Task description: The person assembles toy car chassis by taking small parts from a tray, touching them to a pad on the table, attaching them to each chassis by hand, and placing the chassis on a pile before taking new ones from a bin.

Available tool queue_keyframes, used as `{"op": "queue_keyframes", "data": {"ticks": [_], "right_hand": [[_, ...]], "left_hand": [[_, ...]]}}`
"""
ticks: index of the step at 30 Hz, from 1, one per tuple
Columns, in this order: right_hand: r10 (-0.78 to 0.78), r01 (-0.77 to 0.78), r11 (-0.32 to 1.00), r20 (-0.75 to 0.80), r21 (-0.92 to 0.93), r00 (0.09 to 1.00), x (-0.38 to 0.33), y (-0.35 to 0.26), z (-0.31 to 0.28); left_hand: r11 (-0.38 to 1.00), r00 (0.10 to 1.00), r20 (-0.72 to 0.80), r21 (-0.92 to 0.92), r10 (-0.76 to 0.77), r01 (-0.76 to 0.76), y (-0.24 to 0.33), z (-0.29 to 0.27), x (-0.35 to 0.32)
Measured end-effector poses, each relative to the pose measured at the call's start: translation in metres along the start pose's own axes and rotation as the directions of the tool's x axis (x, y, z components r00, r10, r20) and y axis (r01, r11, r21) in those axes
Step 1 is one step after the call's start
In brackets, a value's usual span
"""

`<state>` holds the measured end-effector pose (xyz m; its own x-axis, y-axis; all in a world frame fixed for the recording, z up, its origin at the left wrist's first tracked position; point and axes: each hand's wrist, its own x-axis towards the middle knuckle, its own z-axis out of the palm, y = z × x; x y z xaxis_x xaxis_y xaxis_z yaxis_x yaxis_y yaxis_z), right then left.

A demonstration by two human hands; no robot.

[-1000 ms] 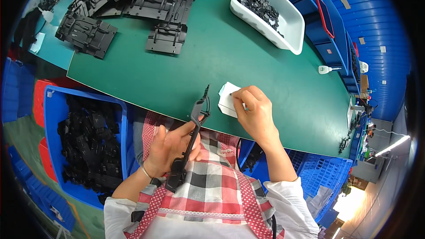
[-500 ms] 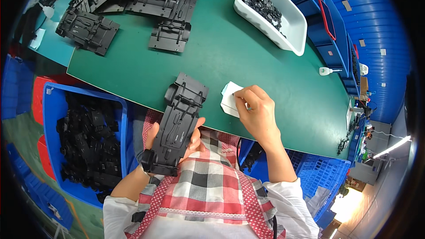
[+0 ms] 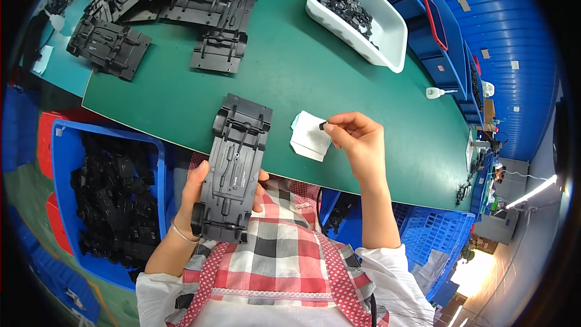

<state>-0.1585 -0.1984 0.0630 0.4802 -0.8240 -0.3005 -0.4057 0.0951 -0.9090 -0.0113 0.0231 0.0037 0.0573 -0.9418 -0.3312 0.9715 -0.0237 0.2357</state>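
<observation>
My left hand (image 3: 195,197) holds a long black plastic chassis panel (image 3: 235,166) flat from beneath, its far end resting over the near edge of the green table (image 3: 315,72). My right hand (image 3: 358,139) pinches a tiny black part (image 3: 322,125) between thumb and forefinger, just above a small white folded sheet (image 3: 310,136) lying on the table to the right of the panel.
A white tub (image 3: 387,39) of small black parts stands at the back right. Several black chassis panels (image 3: 175,6) lie piled at the back left. A blue crate (image 3: 60,163) full of black parts sits below the table on my left, more blue crates on the right.
The black panel has turned from edge-on to flat and lies over the table edge. My right hand has lifted off the white sheet with a small black part pinched.
</observation>
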Motion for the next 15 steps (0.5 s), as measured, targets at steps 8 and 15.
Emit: {"op": "queue_keyframes", "data": {"ticks": [8,15], "right_hand": [[0.048,-0.057,0.986,0.056,0.159,0.997,-0.003,0.008,-0.011],[-0.228,0.223,0.96,-0.011,-0.171,0.974,-0.009,0.02,0.003]], "left_hand": [[0.995,0.998,-0.048,0.084,-0.051,0.055,-0.003,0.006,0.003],[0.998,0.994,0.091,-0.009,-0.056,0.057,-0.004,-0.005,0.003]]}}
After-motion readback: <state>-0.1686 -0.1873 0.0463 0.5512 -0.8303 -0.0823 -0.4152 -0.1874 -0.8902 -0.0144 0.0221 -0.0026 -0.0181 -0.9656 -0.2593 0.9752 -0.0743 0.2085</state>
